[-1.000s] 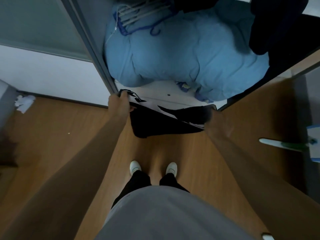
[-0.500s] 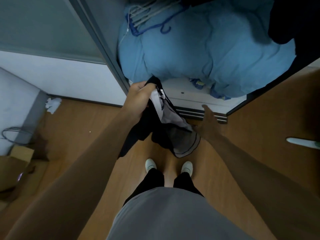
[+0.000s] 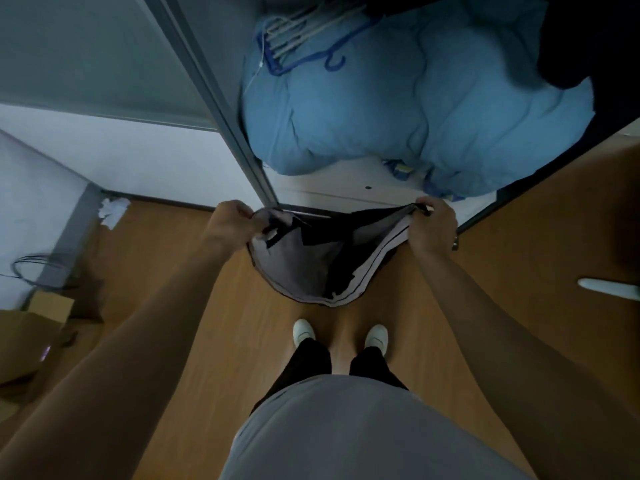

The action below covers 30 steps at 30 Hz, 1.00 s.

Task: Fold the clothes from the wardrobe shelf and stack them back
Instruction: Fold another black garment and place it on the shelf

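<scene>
A dark grey and black garment (image 3: 311, 268) with pale stripes along one side hangs in the air in front of the wardrobe. My left hand (image 3: 232, 225) grips its upper left edge. My right hand (image 3: 433, 226) grips its upper right edge. The cloth is stretched between both hands and sags down toward the wooden floor. Just behind it runs the white wardrobe shelf (image 3: 339, 183), partly bare.
A big light blue duvet (image 3: 415, 109) fills the wardrobe, with blue and white hangers (image 3: 301, 39) on top and dark clothes (image 3: 595, 46) at the right. A cardboard box (image 3: 31, 327) and cables lie at the left. A white handle (image 3: 609, 289) lies on the floor at the right.
Half a second ago my left hand alone held the bunched garment and my right hand was free. Now my right hand has taken the other edge and the cloth is spread wide.
</scene>
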### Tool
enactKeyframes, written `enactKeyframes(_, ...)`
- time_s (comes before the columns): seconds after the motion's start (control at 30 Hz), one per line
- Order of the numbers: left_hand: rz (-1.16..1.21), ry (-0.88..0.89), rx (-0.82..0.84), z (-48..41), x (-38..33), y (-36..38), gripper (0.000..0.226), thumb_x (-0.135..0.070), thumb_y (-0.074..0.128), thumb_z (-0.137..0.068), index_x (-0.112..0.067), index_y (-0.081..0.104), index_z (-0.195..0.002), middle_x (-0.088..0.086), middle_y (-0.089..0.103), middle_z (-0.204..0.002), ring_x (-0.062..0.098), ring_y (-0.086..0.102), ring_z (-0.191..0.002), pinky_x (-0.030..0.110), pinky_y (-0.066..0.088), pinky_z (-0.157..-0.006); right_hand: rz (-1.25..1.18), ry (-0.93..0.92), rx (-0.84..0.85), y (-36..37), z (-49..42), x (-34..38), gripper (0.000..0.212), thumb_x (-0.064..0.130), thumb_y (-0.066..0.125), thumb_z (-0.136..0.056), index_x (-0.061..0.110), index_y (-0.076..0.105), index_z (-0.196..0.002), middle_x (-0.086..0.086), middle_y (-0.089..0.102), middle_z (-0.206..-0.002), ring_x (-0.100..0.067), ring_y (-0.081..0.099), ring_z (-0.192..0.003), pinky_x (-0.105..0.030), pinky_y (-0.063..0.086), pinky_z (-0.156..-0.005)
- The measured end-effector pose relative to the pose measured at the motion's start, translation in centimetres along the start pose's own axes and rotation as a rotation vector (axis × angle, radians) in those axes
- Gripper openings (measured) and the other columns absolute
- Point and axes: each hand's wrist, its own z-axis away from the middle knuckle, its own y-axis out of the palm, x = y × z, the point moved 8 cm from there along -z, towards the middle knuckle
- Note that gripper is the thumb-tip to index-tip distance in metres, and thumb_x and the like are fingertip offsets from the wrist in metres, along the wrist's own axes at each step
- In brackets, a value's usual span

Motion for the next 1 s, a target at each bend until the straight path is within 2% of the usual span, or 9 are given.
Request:
enactKeyframes(0.1,-0.400,0.026,0.020,-1.0,2.1,-0.1,0.018,-0.026,0.073,-0.079,-0.019,0.063,-0.092,0.001,0.064,-0.090,0.020,0.060,-0.083,0.029,0.047,-0.067,0.271,-0.116,-0.013,-2.9,-0.9,1.2,0.035,0.009,0.049,-0.092,0.018,0.065,-0.122,-0.009,0.064,-0.125,-0.026,0.060,-0.112,-0.042,0.049,-0.096)
enactKeyframes(0.17,-0.447,-0.025,0.034,-1.1,3.2,-0.1,0.010,-0.025,0.069,-0.078,-0.023,0.064,-0.086,0.000,0.068,-0.080,0.021,0.067,-0.072,0.031,0.055,-0.068,0.461,-0.175,0.040,-4.0,-1.4,1.0,0.036,0.009,0.050,-0.092,0.018,0.062,-0.125,-0.012,0.063,-0.125,-0.028,0.059,-0.112,-0.041,0.049,-0.094)
enactKeyframes(0.33,0.041,-0.159,0.086,-1.5,3.2,2.5,0.032,-0.001,0.043,-0.089,-0.020,0.067,-0.099,0.008,0.068,-0.074,0.023,0.065,-0.041,0.041,0.061,-0.053,0.600,-0.088,0.204,-4.2,-1.9,-1.2,0.044,0.001,0.053,-0.087,0.014,0.057,-0.128,-0.014,0.059,-0.127,-0.028,0.057,-0.113,-0.041,0.048,-0.094)
enactKeyframes(0.5,0.321,-0.194,0.076,-1.4,1.8,2.7,0.047,0.010,0.029,-0.091,-0.014,0.068,-0.102,0.016,0.068,-0.074,0.029,0.067,-0.056,0.037,0.059,-0.057,0.454,0.022,0.127,-5.4,-1.8,-2.8,0.037,-0.006,0.053,-0.084,0.007,0.064,-0.116,-0.017,0.063,-0.119,-0.028,0.059,-0.106,-0.032,0.047,-0.083)
enactKeyframes(0.6,0.368,-0.185,0.063,-1.2,1.1,2.3,0.049,0.013,0.026,-0.090,-0.009,0.070,-0.093,0.014,0.068,-0.078,0.023,0.067,-0.053,0.031,0.058,-0.051,0.065,0.377,0.063,-5.0,-1.4,-4.3,0.024,-0.006,0.044,-0.097,0.004,0.065,-0.090,-0.020,0.061,-0.119,-0.032,0.060,-0.086,-0.035,0.055,-0.063)
enactKeyframes(0.7,0.338,-0.135,0.154,-0.7,0.7,2.5,0.047,0.018,0.026,-0.091,0.002,0.068,-0.105,0.015,0.065,-0.095,0.026,0.064,-0.074,0.024,0.058,-0.050,-0.422,0.709,-0.009,-3.9,-0.6,-5.7,0.032,0.001,0.040,-0.103,0.005,0.056,-0.075,-0.019,0.054,-0.109,-0.033,0.056,-0.094,-0.039,0.055,-0.075)
enactKeyframes(0.83,0.197,-0.132,0.218,-1.1,1.0,2.7,0.045,0.020,0.031,-0.091,0.004,0.070,-0.105,0.017,0.062,-0.099,0.034,0.058,-0.092,0.042,0.051,-0.076,-0.569,0.654,-0.055,-3.5,-0.5,-4.7,0.033,0.000,0.036,-0.099,0.006,0.054,-0.073,-0.016,0.056,-0.091,-0.026,0.057,-0.078,-0.035,0.053,-0.055)
enactKeyframes(0.9,0.120,-0.128,0.244,-1.2,1.0,3.1,0.037,0.016,0.038,-0.093,-0.003,0.070,-0.094,0.009,0.060,-0.083,0.029,0.054,-0.081,0.040,0.042,-0.082,-0.559,0.548,-0.096,-3.4,-0.7,-3.5,0.034,-0.001,0.035,-0.095,0.010,0.057,-0.072,-0.015,0.058,-0.090,-0.026,0.059,-0.079,-0.030,0.052,-0.044)
enactKeyframes(1.0,0.075,-0.068,0.187,-1.5,0.7,2.7,0.030,0.014,0.047,-0.089,-0.006,0.070,-0.091,0.004,0.056,-0.067,0.022,0.049,-0.059,0.021,0.044,-0.050,-0.532,0.387,-0.154,-3.1,-1.2,-0.7,0.036,0.001,0.036,-0.082,0.020,0.063,-0.067,-0.016,0.063,-0.098,-0.030,0.063,-0.086,-0.023,0.051,-0.043)
